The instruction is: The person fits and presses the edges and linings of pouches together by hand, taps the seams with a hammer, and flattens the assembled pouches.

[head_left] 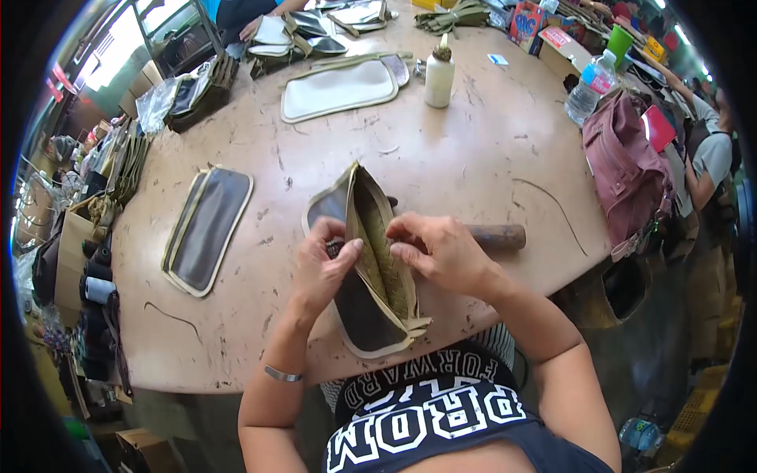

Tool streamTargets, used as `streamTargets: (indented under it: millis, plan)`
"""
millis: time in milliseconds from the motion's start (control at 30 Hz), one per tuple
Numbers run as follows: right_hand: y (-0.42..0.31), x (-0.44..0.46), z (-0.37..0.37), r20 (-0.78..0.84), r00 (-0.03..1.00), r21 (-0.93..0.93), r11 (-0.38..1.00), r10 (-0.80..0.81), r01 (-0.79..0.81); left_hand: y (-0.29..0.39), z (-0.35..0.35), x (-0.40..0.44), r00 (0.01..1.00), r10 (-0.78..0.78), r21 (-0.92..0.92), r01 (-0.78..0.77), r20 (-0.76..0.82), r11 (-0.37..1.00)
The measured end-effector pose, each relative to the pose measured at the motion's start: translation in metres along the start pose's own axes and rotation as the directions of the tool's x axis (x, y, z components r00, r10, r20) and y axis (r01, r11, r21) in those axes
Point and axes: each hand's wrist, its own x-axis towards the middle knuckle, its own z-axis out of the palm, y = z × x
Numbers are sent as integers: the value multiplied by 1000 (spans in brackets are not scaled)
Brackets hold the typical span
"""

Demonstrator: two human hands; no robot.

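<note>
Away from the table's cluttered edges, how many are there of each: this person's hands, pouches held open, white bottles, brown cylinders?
Hands: 2 (left hand, right hand)
Open pouch: 1
White bottle: 1
Brown cylinder: 1
Total: 5

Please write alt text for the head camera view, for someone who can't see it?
A person's left hand and right hand hold open a green-lined pouch over a table. A brown cylinder lies by the right hand; flat dark panels lie to the left, and a white bottle stands farther back.
</note>
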Motion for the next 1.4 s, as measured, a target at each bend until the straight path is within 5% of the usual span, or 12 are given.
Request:
streamTargets:
  millis: [100, 500, 567, 667, 867, 1000, 1033, 1067, 1133, 1200, 1267, 1400]
  plan:
    - [1, 0, 2, -61, 993, -197, 977, -99, 85, -3, -2, 4, 994, 93, -77, -97, -55, 992]
    - [0, 16, 1, -186, 981, -106, 994, -55, 36, 20, 17, -26, 968, 237, 149, -224, -78, 963]
    - [12, 20, 2, -116, 993, 94, 995, -33, 44, 24, 20, -31, 968, 247, 164, -237, -43, 958]
    - [11, 23, -2, -103, 994, 260, 965, -22, 48, 31, 15, -27, 790, 603, 353, -598, 111, 720]
    - [13, 26, -7, 12, 1000, 347, 938, 22, -25, 46, 9, -28, 739, 667, 482, -620, 93, 620]
    - [14, 29, -9, 37, 999, 303, 953, -20, 8, 88, -23, -67, 803, 493, 19, -529, 335, 849]
    - [16, 28, -8, 33, 999, 305, 952, -19, 8, 78, -24, -102, 629, 722, 627, -694, 289, 354]
    - [20, 29, -6, 27, 999, 306, 952, -22, 12, 68, -24, -137, 401, 890, 971, -181, 218, -157]
    - [24, 26, -1, 28, 999, 364, 931, 31, -39, 79, -27, -141, 262, 964, 869, -487, 48, 89]
    - [25, 26, 2, 24, 999, 323, 946, 29, -35, 96, -18, -129, 238, 966, 318, -912, -97, 257]
    - [23, 25, 5, 21, 999, 301, 953, 36, -41, 101, -6, -128, 200, 964, 35, -977, -173, 209]
    - [27, 26, 13, 7, 1000, 257, 966, 7, -9, 111, 4, -126, 156, 959, -46, -988, -238, 149]
